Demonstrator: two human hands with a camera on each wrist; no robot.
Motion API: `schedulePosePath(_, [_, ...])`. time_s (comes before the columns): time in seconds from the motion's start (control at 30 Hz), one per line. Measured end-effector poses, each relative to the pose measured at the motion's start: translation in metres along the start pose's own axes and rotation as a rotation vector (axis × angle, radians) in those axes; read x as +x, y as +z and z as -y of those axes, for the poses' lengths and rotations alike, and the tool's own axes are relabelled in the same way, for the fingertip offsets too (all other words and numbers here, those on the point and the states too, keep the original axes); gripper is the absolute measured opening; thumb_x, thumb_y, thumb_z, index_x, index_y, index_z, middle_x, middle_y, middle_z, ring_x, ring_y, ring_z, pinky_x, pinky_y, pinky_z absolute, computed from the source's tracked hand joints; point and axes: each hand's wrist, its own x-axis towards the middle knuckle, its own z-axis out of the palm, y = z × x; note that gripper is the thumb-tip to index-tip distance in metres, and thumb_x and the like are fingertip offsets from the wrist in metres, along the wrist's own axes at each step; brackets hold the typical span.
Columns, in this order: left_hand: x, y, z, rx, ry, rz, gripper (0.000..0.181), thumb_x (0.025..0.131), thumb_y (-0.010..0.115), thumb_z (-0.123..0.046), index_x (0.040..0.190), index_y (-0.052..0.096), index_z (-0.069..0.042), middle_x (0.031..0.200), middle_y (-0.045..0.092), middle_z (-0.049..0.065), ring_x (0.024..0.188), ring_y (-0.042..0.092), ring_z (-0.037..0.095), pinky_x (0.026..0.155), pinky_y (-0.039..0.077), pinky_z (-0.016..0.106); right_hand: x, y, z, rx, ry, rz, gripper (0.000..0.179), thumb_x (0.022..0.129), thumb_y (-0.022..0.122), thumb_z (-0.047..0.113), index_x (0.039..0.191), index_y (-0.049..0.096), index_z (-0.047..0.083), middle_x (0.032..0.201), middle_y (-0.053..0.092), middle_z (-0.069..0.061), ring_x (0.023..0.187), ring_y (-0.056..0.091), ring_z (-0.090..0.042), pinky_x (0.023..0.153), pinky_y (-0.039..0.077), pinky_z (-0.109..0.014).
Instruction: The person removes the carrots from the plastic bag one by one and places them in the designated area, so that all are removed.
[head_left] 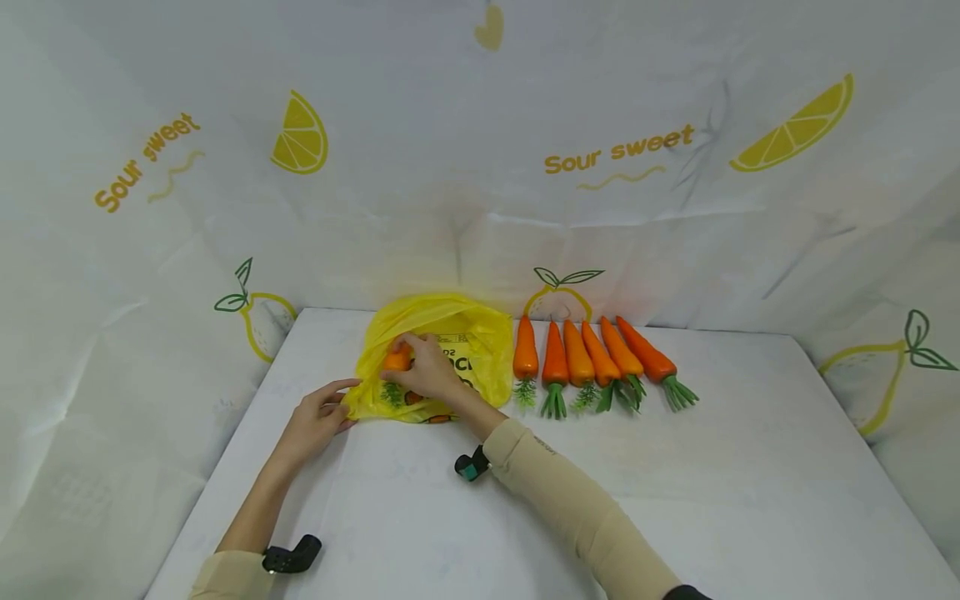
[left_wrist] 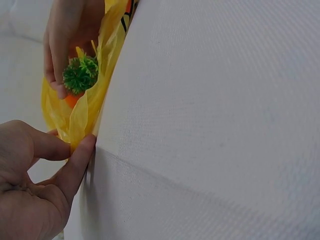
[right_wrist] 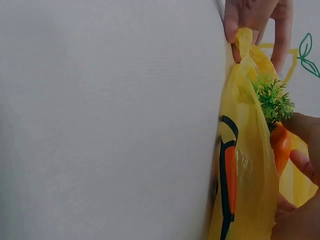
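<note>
A yellow plastic bag [head_left: 491, 333] lies with its mouth spread at the back of the table, printed with dark lettering and carrot pictures. An orange carrot [head_left: 396, 358] with feathery green leaves [left_wrist: 80, 75] is inside the bag's mouth, its lower part hidden in the right wrist view. My right hand [head_left: 429, 371] reaches into the bag and grips this carrot near its leafy end. At the bag's front left corner, my left hand [head_left: 313, 421] pinches the rim between thumb and fingers, as the left wrist view shows at the left hand [left_wrist: 40, 175].
Several carrots [head_left: 579, 354] lie side by side to the right of the bag, leaves toward the front. A white cloth backdrop [head_left: 420, 167] with lemon prints rises behind the white table [head_left: 712, 467].
</note>
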Motion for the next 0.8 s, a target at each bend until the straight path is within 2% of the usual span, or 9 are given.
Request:
schedulePosePath(0.2, [0.000, 0.001, 0.000, -0.004, -0.003, -0.002, 0.046, 0.110, 0.052, -0.004, 0.155, 0.058, -0.009, 0.142, 0.062, 0.032, 0.117, 0.074, 0.031, 0.083, 0.066, 0.021, 0.001, 0.000, -0.002, -0.019, 0.017, -0.030, 0.036, 0.098, 0.083, 0.032, 0.120, 0.064, 0.011, 0.124, 0.060, -0.015, 0.102, 0.052, -0.022, 0.078, 0.045, -0.026])
schedulePosePath(0.43, [-0.001, 0.001, -0.001, 0.003, -0.004, -0.006, 0.046, 0.109, 0.053, -0.004, 0.155, 0.058, -0.009, 0.143, 0.062, 0.032, 0.115, 0.074, 0.029, 0.082, 0.066, 0.020, 0.000, -0.005, -0.005, 0.004, -0.012, -0.014, 0.029, 0.102, 0.074, 0.018, 0.128, 0.066, 0.009, 0.132, 0.068, -0.016, 0.115, 0.058, -0.029, 0.091, 0.054, -0.036])
schedulePosePath(0.63, [-0.001, 0.001, -0.001, 0.008, -0.003, -0.007, 0.046, 0.109, 0.053, -0.004, 0.154, 0.059, -0.009, 0.142, 0.062, 0.032, 0.111, 0.074, 0.027, 0.081, 0.064, 0.018, -0.002, -0.009, -0.007, 0.005, -0.025, 0.020, 0.025, 0.104, 0.068, 0.015, 0.129, 0.072, 0.013, 0.133, 0.069, -0.016, 0.115, 0.058, -0.029, 0.090, 0.054, -0.036])
schedulePosePath(0.8, [-0.001, 0.001, 0.001, 0.007, -0.002, -0.007, 0.046, 0.109, 0.053, -0.004, 0.154, 0.059, -0.009, 0.142, 0.063, 0.032, 0.113, 0.074, 0.028, 0.082, 0.065, 0.018, -0.005, -0.015, -0.014, 0.094, -0.025, 0.047, 0.026, 0.103, 0.067, 0.010, 0.128, 0.073, 0.009, 0.140, 0.068, -0.016, 0.115, 0.059, -0.027, 0.094, 0.053, -0.034])
